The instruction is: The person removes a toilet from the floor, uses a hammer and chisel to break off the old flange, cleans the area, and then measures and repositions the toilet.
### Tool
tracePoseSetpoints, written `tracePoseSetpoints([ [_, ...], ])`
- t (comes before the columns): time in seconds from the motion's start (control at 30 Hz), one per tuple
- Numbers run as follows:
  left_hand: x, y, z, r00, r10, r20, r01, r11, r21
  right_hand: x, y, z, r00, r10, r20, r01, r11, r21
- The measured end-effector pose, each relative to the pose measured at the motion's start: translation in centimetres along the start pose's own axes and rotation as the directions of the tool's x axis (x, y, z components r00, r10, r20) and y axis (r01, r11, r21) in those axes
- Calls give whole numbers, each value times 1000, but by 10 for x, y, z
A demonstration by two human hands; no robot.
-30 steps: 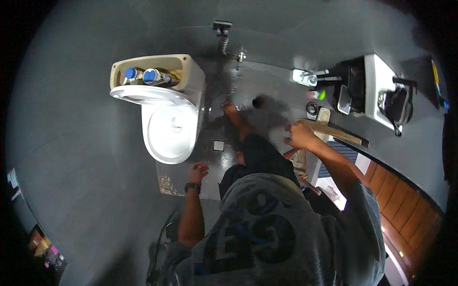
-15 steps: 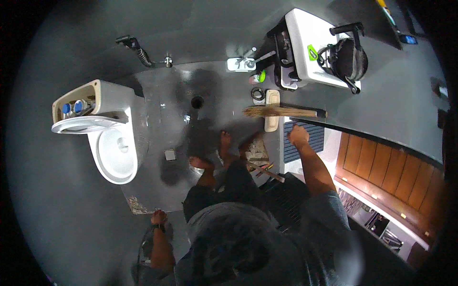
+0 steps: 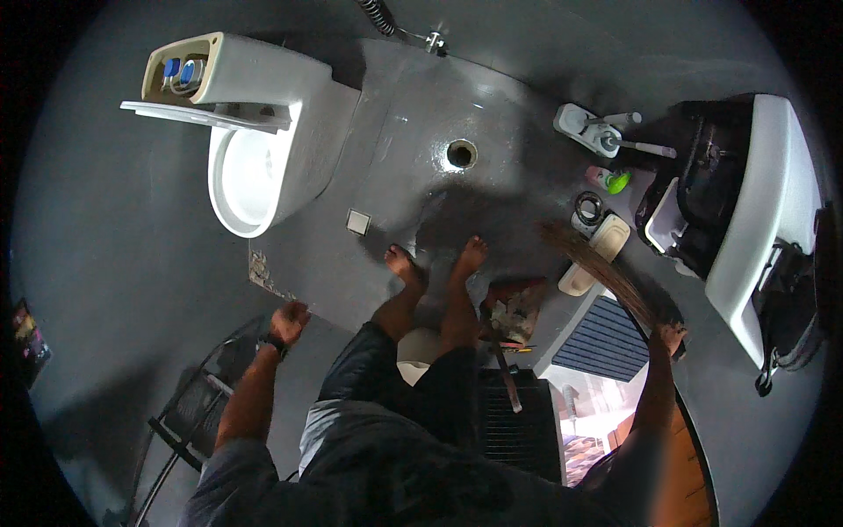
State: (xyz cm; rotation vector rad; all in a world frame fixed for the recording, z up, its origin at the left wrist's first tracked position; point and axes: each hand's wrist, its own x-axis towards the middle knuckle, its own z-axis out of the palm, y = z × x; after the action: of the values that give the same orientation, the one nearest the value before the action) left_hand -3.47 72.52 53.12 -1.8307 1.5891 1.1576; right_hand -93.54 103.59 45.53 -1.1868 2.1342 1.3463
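My right hand [image 3: 672,337] is closed around the dark handle end of a stick broom [image 3: 615,279]. The broom slants up to the left, its brown bristles passing over a long beige lid [image 3: 608,241]. My left hand [image 3: 288,322], with a dark band at the wrist, hangs over the floor at the left. Its fingers are loosely curled together, with nothing visible in them. Beside my bare feet, a dustpan [image 3: 516,316] with a stick handle [image 3: 504,369] holds pale debris.
At the upper left stands a white toilet [image 3: 246,180], its tank uncovered with blue-capped bottles inside. A floor drain [image 3: 461,155] lies ahead. To the right are a toilet brush holder [image 3: 575,126], a green-topped bottle [image 3: 608,179] and a white basin [image 3: 746,211]. A grey mat [image 3: 604,338] lies by the doorway.
My right hand has reached the broom's handle end and taken hold of it. The broom now slants more steeply. My view has turned and shifted; my left hand stays low at the left.
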Motion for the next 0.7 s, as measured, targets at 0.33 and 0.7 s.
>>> tracePoseSetpoints([
  [0.33,99,225,-260,456,634,-625,-253,765,592,-124,4,-179,986,-152,75,109,909,402],
  [0.7,222,336,-372,282,573,-770,313,704,638,-84,-238,-377,819,-535,-205,480,444,757],
])
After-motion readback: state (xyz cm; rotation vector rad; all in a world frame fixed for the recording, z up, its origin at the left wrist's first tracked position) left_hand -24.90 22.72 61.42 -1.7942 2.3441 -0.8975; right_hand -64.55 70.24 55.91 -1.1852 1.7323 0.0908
